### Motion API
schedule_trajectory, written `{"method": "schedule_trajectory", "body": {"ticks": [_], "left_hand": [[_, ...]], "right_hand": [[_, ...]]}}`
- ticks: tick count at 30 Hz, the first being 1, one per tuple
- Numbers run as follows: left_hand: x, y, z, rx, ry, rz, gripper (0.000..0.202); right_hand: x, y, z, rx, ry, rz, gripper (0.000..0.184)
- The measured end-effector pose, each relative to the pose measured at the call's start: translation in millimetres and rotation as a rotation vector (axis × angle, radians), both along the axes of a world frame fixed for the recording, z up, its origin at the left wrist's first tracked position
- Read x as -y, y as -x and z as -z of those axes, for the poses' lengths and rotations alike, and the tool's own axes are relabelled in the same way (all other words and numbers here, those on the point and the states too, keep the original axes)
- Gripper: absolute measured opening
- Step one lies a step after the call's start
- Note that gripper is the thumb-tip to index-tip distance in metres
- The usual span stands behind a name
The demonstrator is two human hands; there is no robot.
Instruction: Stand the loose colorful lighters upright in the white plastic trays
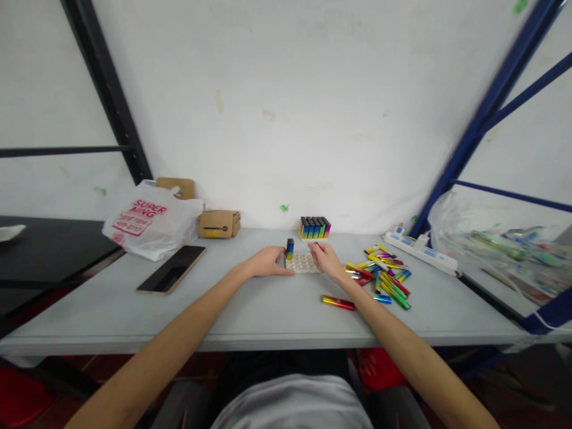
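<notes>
A pale tray with rows of holes (pixel 300 263) lies on the table in front of me. One blue and yellow lighter (pixel 290 249) stands upright at its back left corner. My left hand (pixel 270 262) grips the tray's left end, thumb at the front, fingers near that lighter. Over the right end, my right hand (pixel 325 260) is closed in a pinch; a small dark tip shows at its fingers, apparently a lighter mostly hidden by the hand. Several loose metallic lighters (pixel 393 287) lie in a pile right of my right hand, and a red and yellow lighter (pixel 338 302) lies nearer me.
Behind the tray stands a filled block of lighters (pixel 314 228). On the left are a phone (pixel 172 270), a white plastic bag (pixel 152 220) and a cardboard box (pixel 218 224). A power strip (pixel 421 252) and a clear plastic bag (pixel 496 238) are at the right.
</notes>
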State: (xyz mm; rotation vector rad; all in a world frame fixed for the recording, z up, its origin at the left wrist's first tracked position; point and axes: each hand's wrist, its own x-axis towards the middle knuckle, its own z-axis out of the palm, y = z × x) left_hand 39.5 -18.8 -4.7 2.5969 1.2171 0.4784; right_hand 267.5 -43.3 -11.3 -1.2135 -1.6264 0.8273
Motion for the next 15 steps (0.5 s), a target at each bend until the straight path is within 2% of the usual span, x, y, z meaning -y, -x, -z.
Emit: {"method": "schedule_trajectory", "body": {"ticks": [5,15], "left_hand": [[0.3,-0.2,-0.8,-0.004,0.023,0.005,0.066],[-1.1,-1.0,2.1,0.002,-0.001,0.0,0.068]], "right_hand": [[0.7,2.4,3.7,0.149,-0.135,0.016,0.032],[6.4,0.5,-0.8,0.212,-0.193,-0.018,0.034]]}}
